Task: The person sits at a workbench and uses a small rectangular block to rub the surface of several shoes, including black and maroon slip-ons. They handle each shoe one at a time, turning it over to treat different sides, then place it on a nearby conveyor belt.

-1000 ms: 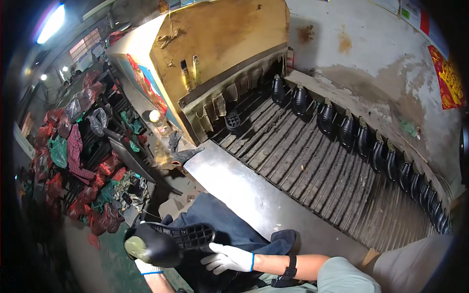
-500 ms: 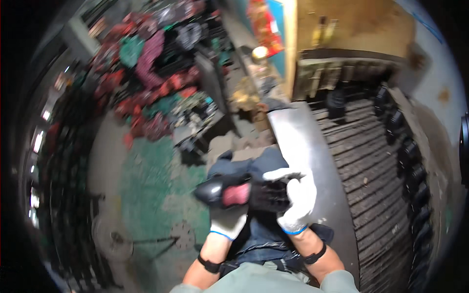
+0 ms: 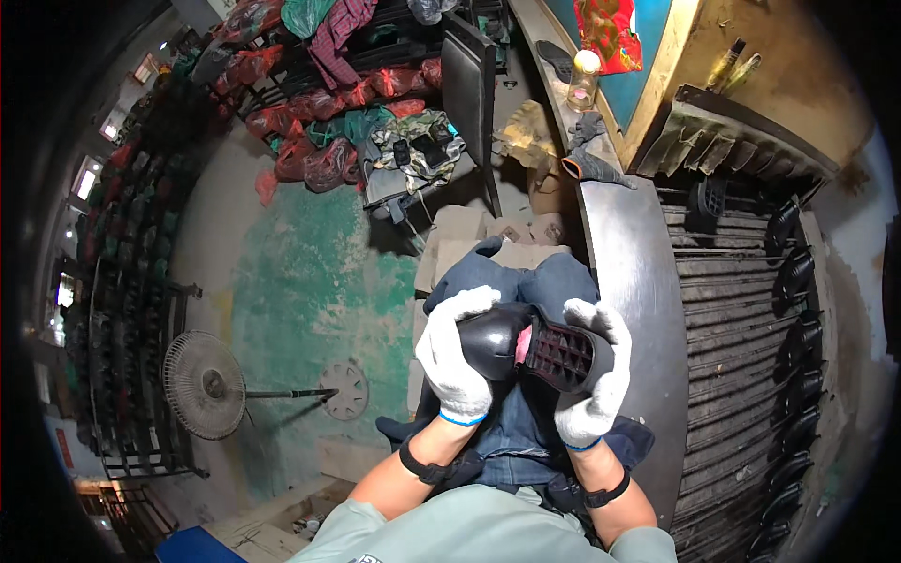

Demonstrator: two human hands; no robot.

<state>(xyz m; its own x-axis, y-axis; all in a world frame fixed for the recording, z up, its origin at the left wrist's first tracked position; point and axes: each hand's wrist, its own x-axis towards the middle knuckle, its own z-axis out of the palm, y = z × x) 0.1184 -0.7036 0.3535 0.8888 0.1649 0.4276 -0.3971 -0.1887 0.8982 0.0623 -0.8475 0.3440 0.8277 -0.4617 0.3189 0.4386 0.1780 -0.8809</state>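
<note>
Black shoe (image 3: pixel 535 345) sits sole-up between both gloved hands over my lap. My left hand (image 3: pixel 457 357) wraps the toe, fingers closed on it; my right hand (image 3: pixel 594 375) cups the heel end. Steel bench edge (image 3: pixel 631 272) runs just right of the right hand; open floor (image 3: pixel 310 281) lies left.

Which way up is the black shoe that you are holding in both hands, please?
Sole up. The black shoe lies across the lap with its ribbed tread facing the camera, the left hand on the toe, the right hand at the heel.
</note>
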